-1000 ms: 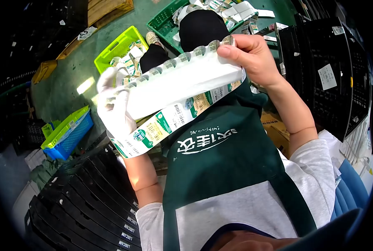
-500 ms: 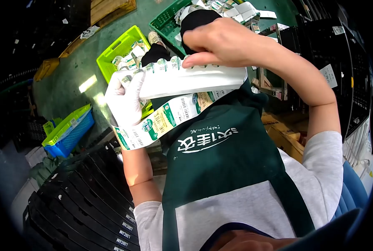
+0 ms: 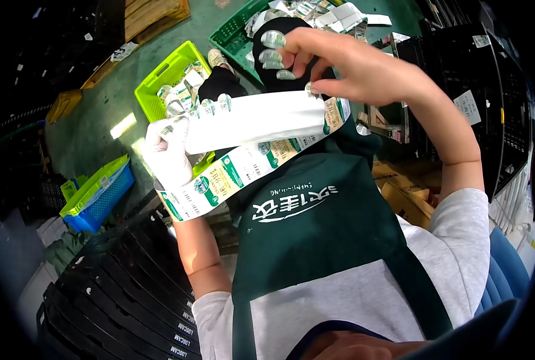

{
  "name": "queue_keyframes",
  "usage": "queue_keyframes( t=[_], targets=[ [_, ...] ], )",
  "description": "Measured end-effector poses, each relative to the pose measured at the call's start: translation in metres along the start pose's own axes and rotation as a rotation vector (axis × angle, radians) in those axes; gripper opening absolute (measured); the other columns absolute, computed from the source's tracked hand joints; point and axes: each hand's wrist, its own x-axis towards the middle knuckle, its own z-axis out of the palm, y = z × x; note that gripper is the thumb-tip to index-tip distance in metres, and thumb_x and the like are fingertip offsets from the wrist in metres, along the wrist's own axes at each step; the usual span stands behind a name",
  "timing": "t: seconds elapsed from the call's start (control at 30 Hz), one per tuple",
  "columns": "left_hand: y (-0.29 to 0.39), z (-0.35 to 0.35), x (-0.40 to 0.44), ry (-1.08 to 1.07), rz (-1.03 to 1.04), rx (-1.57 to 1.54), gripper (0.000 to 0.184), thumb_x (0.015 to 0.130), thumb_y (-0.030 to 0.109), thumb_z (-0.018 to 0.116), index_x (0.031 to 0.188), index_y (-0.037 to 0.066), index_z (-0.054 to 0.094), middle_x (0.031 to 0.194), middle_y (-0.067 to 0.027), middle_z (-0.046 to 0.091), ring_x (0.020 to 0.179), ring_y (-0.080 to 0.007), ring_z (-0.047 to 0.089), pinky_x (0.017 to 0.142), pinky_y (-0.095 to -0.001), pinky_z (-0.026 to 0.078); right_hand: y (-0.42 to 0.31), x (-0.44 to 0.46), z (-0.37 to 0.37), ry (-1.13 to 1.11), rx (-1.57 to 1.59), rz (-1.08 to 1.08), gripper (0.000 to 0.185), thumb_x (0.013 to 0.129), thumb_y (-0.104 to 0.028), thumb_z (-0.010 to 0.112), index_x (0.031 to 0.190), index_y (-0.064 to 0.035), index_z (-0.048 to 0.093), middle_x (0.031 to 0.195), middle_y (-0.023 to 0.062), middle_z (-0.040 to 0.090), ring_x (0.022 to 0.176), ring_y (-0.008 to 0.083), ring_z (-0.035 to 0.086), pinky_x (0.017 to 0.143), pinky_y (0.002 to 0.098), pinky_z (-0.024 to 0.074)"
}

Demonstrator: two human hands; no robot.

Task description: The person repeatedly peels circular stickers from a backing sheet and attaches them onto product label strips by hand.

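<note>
My left hand [image 3: 170,153], in a white glove, is closed on a label strip [image 3: 255,123]. Its plain white backing faces up, and round green-and-white stickers [image 3: 206,108] stick out along the upper edge near the glove. A printed stretch of the strip [image 3: 225,174], with barcodes and green panels, loops below from my left wrist up to the right. My bare right hand [image 3: 345,63] hovers over the strip's right end, fingers bent and apart. Small round stickers [image 3: 273,39] cling to its fingertips. The thumb, also bearing a sticker, is at the strip's upper edge.
A lime-green crate [image 3: 149,90] and a dark green crate [image 3: 224,39] hold labels and packaging. Blue and lime crates [image 3: 102,195] stand left. Black LOSCAM crates [image 3: 129,288] are stacked at lower left. A cardboard box [image 3: 402,192] lies right, a wooden pallet [image 3: 153,21] at the top.
My right hand has lifted and opened up from the strip's upper edge, now showing stickers on its fingertips. Fewer stickers line that edge. The strip has shifted slightly left.
</note>
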Motion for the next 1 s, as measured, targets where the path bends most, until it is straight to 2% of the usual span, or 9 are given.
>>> queue_keyframes(
  t=[0.17,0.27,0.37,0.47,0.6,0.73,0.83,0.9,1.0],
  targets=[
    [0.001,-0.009,-0.007,0.113,0.078,0.116,0.013,0.077,-0.001,0.067,0.088,0.0,0.06,0.083,-0.0069,0.062,0.074,-0.0107,0.056,0.07,-0.0241,0.046,0.012,-0.013,-0.024,0.346,0.296,-0.087,0.043,0.083,-0.003,0.062,0.122,-0.0045,0.044,0.107,0.0084,0.057,0.088,0.0152,0.058,0.076,0.0274,0.0505],
    [0.041,0.008,-0.038,0.148,0.244,-0.255,0.018,0.075,0.005,0.069,0.081,0.004,0.052,0.075,-0.0077,0.057,0.066,-0.0176,0.055,0.064,-0.0306,0.046,0.016,-0.015,-0.029,0.576,0.872,-0.055,0.07,0.071,0.012,0.067,0.131,-0.0081,0.036,0.121,0.0101,0.043,0.098,0.018,0.052,0.076,0.0281,0.0501],
    [0.078,0.009,-0.056,-0.178,0.671,-0.262,0.017,0.08,0.011,0.069,0.087,0.01,0.053,0.069,0.0,0.06,0.054,-0.0101,0.051,0.054,-0.023,0.041,0.033,-0.025,-0.019,0.556,0.913,0.046,0.073,0.071,0.012,0.068,0.132,-0.0082,0.035,0.122,0.0113,0.042,0.096,0.0189,0.054,0.077,0.0312,0.0508],
    [0.094,-0.013,-0.053,-0.528,0.738,-0.348,0.01,0.088,0.018,0.06,0.089,0.011,0.054,0.073,0.003,0.063,0.059,-0.0072,0.056,0.064,-0.021,0.043,0.031,-0.026,-0.009,0.545,0.954,0.148,0.075,0.072,0.01,0.068,0.136,-0.008,0.032,0.123,0.0115,0.04,0.09,0.0176,0.056,0.074,0.0301,0.0516],
    [0.097,-0.011,-0.036,-0.654,0.874,-0.444,0.019,0.089,0.024,0.061,0.102,0.011,0.056,0.089,0.0049,0.063,0.071,-0.0055,0.059,0.078,-0.0231,0.044,0.026,-0.024,0.0,0.548,0.956,0.217,0.076,0.075,0.005,0.068,0.138,-0.0086,0.029,0.123,0.0115,0.04,0.087,0.0153,0.057,0.068,0.0257,0.0505],
    [0.089,0.006,-0.037,-0.467,0.571,-0.647,0.024,0.091,0.032,0.056,0.104,0.012,0.055,0.089,0.0028,0.06,0.08,-0.009,0.055,0.082,-0.0255,0.041,0.026,-0.011,0.026,0.389,0.724,0.148,0.047,0.085,-0.011,0.064,0.126,-0.0015,0.042,0.102,0.0088,0.061,0.086,0.012,0.06,0.077,0.0236,0.0489],
    [0.068,0.013,0.005,-0.349,0.134,-0.884,0.044,0.094,0.043,0.044,0.114,0.004,0.05,0.105,-0.0113,0.056,0.092,-0.0182,0.053,0.085,-0.0306,0.039,0.004,0.014,0.053,0.008,0.638,0.173,0.056,0.083,-0.019,0.068,0.128,-0.0016,0.04,0.101,0.0099,0.062,0.077,0.0123,0.059,0.069,0.0251,0.0468],
    [0.025,0.013,0.05,0.033,-0.039,-0.362,0.052,0.097,0.041,0.037,0.13,0.001,0.04,0.116,-0.0184,0.054,0.095,-0.023,0.053,0.092,-0.0347,0.04,0.006,0.029,0.083,-0.079,0.241,0.036,0.062,0.079,-0.015,0.07,0.13,-0.0028,0.038,0.096,0.0102,0.064,0.058,0.0157,0.052,0.058,0.0275,0.044],
    [-0.023,-0.009,0.083,-0.099,0.002,0.09,0.041,0.093,0.024,0.053,0.126,0.0,0.046,0.118,-0.012,0.056,0.103,-0.0187,0.058,0.081,-0.0286,0.047,0.011,0.044,0.099,-0.264,0.15,0.122,0.056,0.074,-0.008,0.069,0.123,-0.0019,0.043,0.074,0.0097,0.063,0.065,0.0247,0.062,0.06,0.0327,0.0462]
  ],
)
